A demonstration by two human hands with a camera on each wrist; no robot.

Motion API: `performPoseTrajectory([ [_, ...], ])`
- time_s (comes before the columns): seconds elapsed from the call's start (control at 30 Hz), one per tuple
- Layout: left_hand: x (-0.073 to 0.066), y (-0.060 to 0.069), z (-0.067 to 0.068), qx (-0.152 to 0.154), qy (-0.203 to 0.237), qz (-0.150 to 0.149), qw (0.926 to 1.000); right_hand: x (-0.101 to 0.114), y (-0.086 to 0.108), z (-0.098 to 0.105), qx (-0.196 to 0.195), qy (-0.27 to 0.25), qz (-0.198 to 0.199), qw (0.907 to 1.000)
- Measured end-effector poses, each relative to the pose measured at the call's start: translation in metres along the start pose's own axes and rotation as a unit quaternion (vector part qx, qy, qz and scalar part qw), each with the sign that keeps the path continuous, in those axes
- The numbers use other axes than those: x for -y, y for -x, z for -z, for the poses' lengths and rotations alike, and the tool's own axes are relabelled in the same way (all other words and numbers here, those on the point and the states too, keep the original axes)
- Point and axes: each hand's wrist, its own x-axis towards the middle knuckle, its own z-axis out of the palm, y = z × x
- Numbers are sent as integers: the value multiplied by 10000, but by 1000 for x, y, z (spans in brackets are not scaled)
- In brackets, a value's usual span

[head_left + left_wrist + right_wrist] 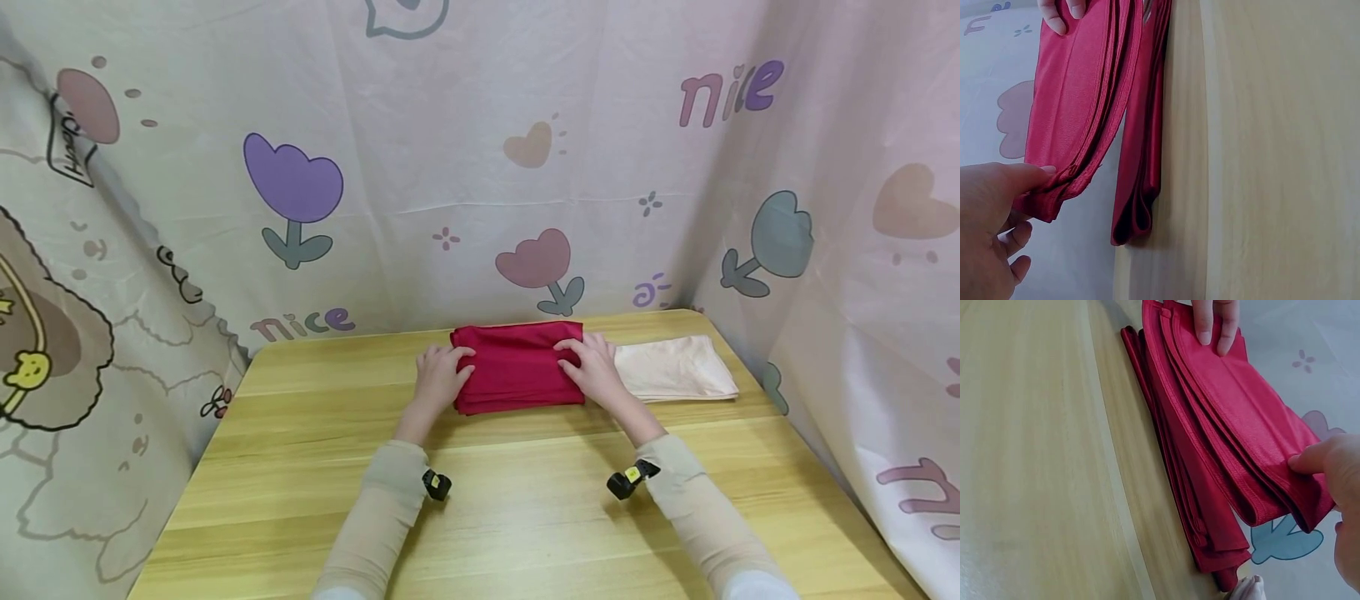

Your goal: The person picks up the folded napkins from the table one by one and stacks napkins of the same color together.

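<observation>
A folded red cloth [517,367] is at the table's far side, between both hands. My left hand [438,379] pinches its left end, thumb on top and fingers underneath in the left wrist view. At the opposite end, my right hand [597,372] pinches it in the same way. Both wrist views show this upper red bundle [1069,106] raised and tilted, its layered hems toward me. Under it, another folded red bundle [1138,162] rests on the table. I cannot tell whether the two are joined.
A folded cream cloth [675,368] lies just right of the red one. The wooden table [510,517] ends at a printed curtain [420,183] behind, with more curtain along both sides. Each sleeve carries a small black wrist camera [437,484].
</observation>
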Motion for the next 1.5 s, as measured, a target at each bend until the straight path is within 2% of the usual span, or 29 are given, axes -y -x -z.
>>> performPoseTrajectory([
  [0.37,9,-2,-10,251,-194,100,9994,-1,-3,-10,363,271,-8,9990],
  [0.53,12,0,-12,300,-296,32,9991,-1,-2,-13,514,410,7,9978],
  [0.73,12,3,-13,542,-424,52,9976,-6,0,-17,772,677,185,9945],
  [1.0,12,7,-11,971,-518,144,9938,-8,3,-16,1128,763,105,9906],
  [1.17,12,8,-12,1129,-495,258,9920,-7,4,-17,1351,770,-6,9878],
  [1.5,9,11,-12,1403,-533,363,9880,-7,6,-18,1435,602,-145,9877],
])
